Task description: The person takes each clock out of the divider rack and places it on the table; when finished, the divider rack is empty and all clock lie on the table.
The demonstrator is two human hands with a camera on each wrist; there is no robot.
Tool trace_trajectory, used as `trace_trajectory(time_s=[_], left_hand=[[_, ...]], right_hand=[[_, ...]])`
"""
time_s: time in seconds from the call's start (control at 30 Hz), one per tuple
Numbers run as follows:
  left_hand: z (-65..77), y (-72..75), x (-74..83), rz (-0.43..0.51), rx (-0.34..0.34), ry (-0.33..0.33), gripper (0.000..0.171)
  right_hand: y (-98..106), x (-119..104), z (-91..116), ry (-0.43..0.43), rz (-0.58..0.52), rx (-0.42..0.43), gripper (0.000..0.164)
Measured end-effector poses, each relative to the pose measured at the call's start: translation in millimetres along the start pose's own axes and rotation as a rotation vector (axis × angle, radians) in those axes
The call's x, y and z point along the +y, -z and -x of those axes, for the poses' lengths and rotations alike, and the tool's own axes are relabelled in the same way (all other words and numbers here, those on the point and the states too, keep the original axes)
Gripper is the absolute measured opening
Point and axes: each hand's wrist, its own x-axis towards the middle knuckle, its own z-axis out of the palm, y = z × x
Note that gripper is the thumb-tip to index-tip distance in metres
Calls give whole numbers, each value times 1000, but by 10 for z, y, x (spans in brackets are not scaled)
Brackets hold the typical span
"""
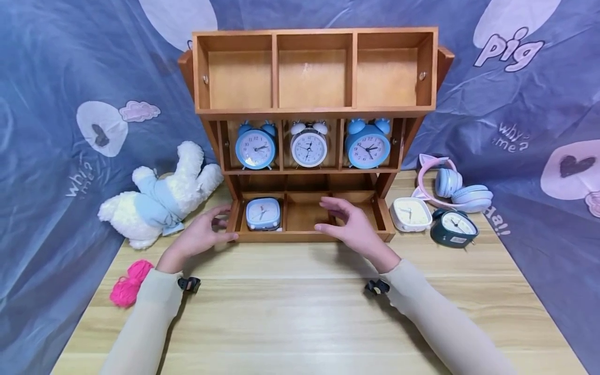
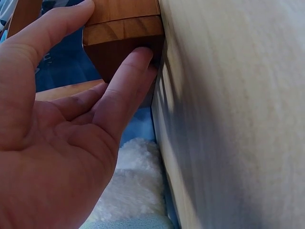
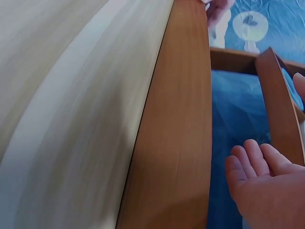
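Note:
A wooden shelf (image 1: 315, 110) with three tiers of compartments stands on the table. At its lower left corner, my left hand (image 1: 199, 233) holds the wood, thumb at the front edge and fingers (image 2: 125, 88) bent against the side. My right hand (image 1: 352, 227) hovers over the bottom tier near the middle and right compartments, holding nothing, its fingers loosely bent. A small blue square alarm clock (image 1: 263, 214) sits in the bottom left compartment. In the middle tier stand a blue clock (image 1: 255, 149), a white twin-bell clock (image 1: 309, 148) and another blue clock (image 1: 369, 150).
Right of the shelf are a white square clock (image 1: 411, 214), a dark green clock (image 1: 453, 228) and cat-ear headphones (image 1: 472, 198). Left of it lie a white plush toy (image 1: 159, 200) and pink yarn (image 1: 131, 284). A blue printed cloth (image 1: 51, 156) hangs behind the table (image 1: 281, 312).

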Motion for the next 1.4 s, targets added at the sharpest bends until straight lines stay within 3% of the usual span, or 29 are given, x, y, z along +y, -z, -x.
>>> trace_trajectory(time_s=[0.3,0.63,1.0,1.13,1.23,1.4], left_hand=[[-11,7,-17,-1,6,-10,91],[-3,-8,7,3,12,3,90],[4,-7,-12,-10,16,-4,90],[17,-3,-11,-13,18,-7,90],[17,-8,-8,-13,21,-14,89],[-2,-13,0,-13,19,-21,88]], right_hand=[[-455,-151,-349,24,20,-59,77],[-891,-289,-610,-43,46,-68,81],[-1237,-430,-739,-72,186,32,89],[-1383,-496,-765,-126,225,75,91],[-1509,-452,-818,-172,252,103,97],[-1761,28,-1070,-173,355,153,109]])
